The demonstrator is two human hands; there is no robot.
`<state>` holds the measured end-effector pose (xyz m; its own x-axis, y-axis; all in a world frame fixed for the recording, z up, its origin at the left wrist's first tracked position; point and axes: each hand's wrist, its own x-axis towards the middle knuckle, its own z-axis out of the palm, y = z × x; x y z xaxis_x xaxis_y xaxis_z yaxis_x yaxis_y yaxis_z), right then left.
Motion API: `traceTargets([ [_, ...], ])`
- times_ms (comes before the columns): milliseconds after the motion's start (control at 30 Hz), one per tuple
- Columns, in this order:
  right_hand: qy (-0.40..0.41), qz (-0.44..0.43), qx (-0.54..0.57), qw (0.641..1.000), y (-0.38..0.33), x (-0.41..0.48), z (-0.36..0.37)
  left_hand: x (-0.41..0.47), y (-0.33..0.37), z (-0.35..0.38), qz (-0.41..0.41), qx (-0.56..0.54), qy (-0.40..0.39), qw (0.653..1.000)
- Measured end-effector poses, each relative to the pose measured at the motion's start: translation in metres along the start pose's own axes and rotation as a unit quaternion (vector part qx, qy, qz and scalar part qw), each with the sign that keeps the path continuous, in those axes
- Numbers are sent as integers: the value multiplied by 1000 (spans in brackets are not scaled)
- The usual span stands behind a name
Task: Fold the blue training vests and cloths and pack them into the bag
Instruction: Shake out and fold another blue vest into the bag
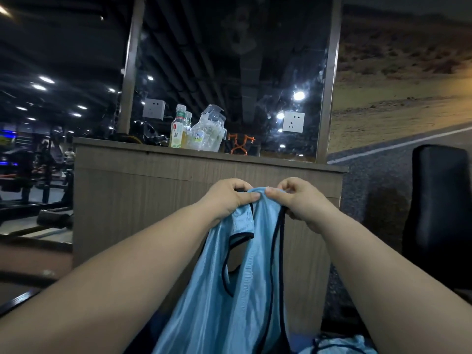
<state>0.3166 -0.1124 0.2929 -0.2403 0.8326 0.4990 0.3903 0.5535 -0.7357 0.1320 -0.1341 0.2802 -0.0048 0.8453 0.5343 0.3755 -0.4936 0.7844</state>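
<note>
Training vest [229,302] held up at centre frame, gripped by its top!
The left hand [227,198] pinches one shoulder strap and the right hand [301,200] pinches the other, thumbs nearly meeting, while the vest hangs to the bottom edge. Bunched blue fabric [339,344] sits lower right. A bottle [178,130] stands on the wooden desk [153,180] behind.

The vest [245,290] is pale sky blue with a fine ribbed sheen, edged in dark navy piping — the cloth [339,346] at lower right is the same blue. The counter [143,190] is grey-brown with vertical grain — its bottle [178,131] shows yellow liquid and a red label mark.
</note>
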Motion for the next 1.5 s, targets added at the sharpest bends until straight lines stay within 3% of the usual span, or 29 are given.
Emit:
traceTargets([
  [167, -111, 90, 32, 989, 4, -5, 7, 3, 2, -4, -13, 47, 29, 998],
  [300, -82, 91, 81, 989, -1, -6, 11, 6, 3, -3, -5, 91, 25, 995],
  [500, -20, 33, -16, 999, -4, -9, 22, 9, 1, -4, 23, 114, 25, 993],
  [700, 28, -16, 100, 994, -8, 1, 3, 9, 8, -14, 37, 171, 16, 984],
  [967, 103, -97, -41, 989, -12, -3, 5, 7, 6, -16, 18, 65, -34, 997],
  [1033, 65, -86, 26, 994, -12, -3, 6, 6, 4, -17, 15, 59, -42, 997],
  [1133, -73, -42, 124, 989, -16, -7, 5, 5, 5, -20, 9, 35, -61, 998],
  [1200, -143, -22, 117, 982, -15, -8, 3, 4, 8, -22, 5, 12, -71, 997],
  [1267, -165, -34, 30, 985, -15, -9, 4, 3, 9, -23, 1, 8, -75, 997],
  [1367, -110, -70, -94, 987, -15, -7, 9, 2, 9, -25, -9, 16, -85, 996],
  [1500, -36, -67, -38, 996, -14, -1, 8, 2, 10, -28, -13, 41, -79, 996],
])
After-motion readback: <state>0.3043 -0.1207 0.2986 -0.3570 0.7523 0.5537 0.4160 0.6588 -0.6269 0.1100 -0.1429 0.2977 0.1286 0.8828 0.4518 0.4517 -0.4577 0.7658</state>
